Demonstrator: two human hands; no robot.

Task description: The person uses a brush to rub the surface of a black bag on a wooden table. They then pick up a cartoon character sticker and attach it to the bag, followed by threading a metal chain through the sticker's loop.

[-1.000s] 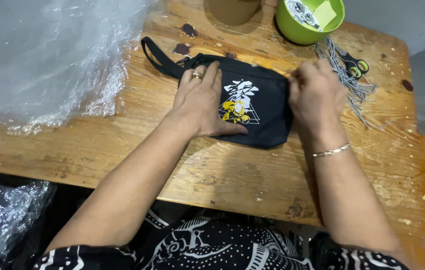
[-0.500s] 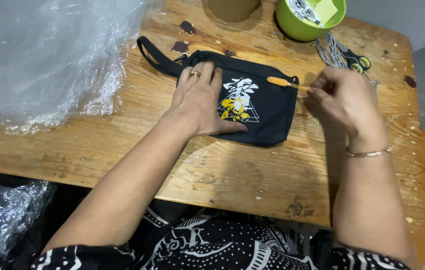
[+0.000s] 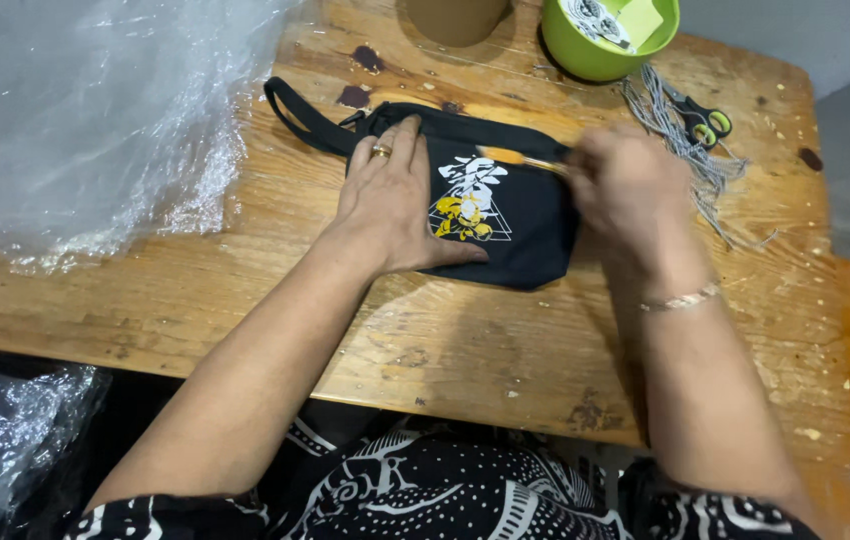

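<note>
A worn wooden desk (image 3: 245,270) fills the frame, with a heap of clear plastic (image 3: 85,110) in the upper left. At the centre lies a black pouch (image 3: 525,230) with a white and yellow print, its strap (image 3: 300,112) trailing to the upper left. The left hand (image 3: 395,205), wearing a ring (image 3: 381,152), lies flat and spread on the pouch's left half, pressing it down. The right hand (image 3: 625,190), blurred, is at the pouch's upper right edge, fingers pinched together on an orange pull (image 3: 505,156) along the top. A bracelet (image 3: 683,298) circles that wrist. At the top right stands a green bowl (image 3: 595,62) holding paper bits; just right of it lie scissors (image 3: 700,118) on a bundle of grey cords (image 3: 690,165). A brown cup (image 3: 455,18) sits at the top centre.
</note>
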